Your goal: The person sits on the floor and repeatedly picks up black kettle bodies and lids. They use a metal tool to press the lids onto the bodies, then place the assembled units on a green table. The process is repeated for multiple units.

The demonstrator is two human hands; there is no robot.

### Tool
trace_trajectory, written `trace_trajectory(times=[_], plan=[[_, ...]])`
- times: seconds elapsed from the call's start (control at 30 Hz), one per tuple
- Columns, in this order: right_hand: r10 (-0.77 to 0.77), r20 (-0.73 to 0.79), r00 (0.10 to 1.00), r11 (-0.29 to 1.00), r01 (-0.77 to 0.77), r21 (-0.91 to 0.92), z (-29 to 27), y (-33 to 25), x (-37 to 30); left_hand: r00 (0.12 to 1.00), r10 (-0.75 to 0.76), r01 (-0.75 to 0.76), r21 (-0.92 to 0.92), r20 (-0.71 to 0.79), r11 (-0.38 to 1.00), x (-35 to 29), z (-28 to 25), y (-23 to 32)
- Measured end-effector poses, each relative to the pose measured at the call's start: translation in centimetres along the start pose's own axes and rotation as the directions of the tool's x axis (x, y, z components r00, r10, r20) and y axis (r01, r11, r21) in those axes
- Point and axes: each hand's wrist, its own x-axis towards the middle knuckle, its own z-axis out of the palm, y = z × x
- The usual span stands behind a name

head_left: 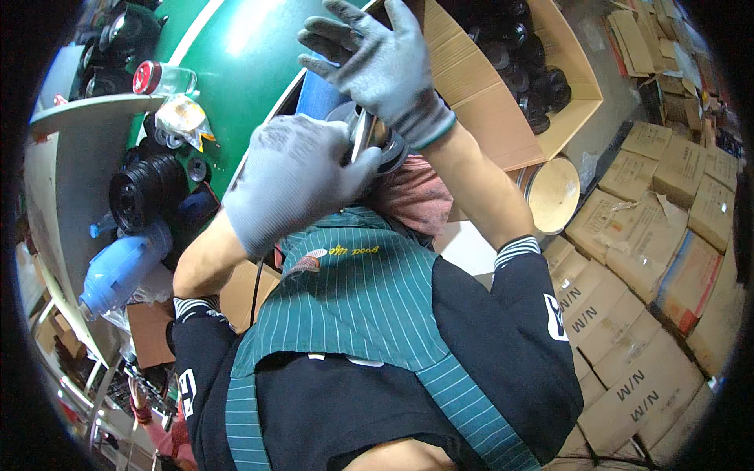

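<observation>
My left hand [294, 177], in a grey work glove, is closed on a shiny metal piece with a black round rim [393, 154]. The glove and my right wrist hide much of that piece, so its exact kind does not show. Just above and to the right, my right hand [385, 74], also gloved in grey, is raised with fingers spread and holds nothing. A blue object [316, 96] is partly visible behind my left hand, beside the edge of the green tabletop [243, 86].
An open cardboard box [479, 98] at upper right holds several black round parts [510, 55]. A red-lidded jar [165, 79], a plastic bag [182, 119], stacked black discs [148, 192] and a blue water jug [124, 267] stand left. Right are a round stool [554, 196] and stacked cartons [640, 235].
</observation>
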Motion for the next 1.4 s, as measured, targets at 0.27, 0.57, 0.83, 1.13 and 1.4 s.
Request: trace_trajectory(times=[0.27,0.57,0.83,1.13,1.4], plan=[[-0.098,-0.059,0.993,0.669,0.022,-0.743,-3.2,-1.9,-11.2,0.898,-0.428,0.281,-0.878,0.099,0.387,-3.4,2.1,-10.9],[-0.163,0.232,0.959,0.234,0.266,-0.935,-2.2,1.4,-15.7,0.502,-0.803,0.274,-0.821,-0.321,0.500,-0.2,14.8,-24.9],[-0.395,0.253,0.883,0.181,0.345,-0.921,-0.8,-1.2,-13.8,0.561,-0.644,0.528,-0.375,-0.520,0.762,-0.4,13.6,-24.3],[0.290,-0.266,0.919,0.957,-0.286,0.053,-0.8,2.7,0.7,0.566,0.227,-0.319,0.043,-0.792,0.947,-2.4,8.1,-17.6],[0.669,0.014,0.743,0.730,-0.661,0.174,-5.6,8.3,9.9,0.514,-0.112,-0.009,-0.135,-0.850,0.991,6.1,-5.4,-26.3]])
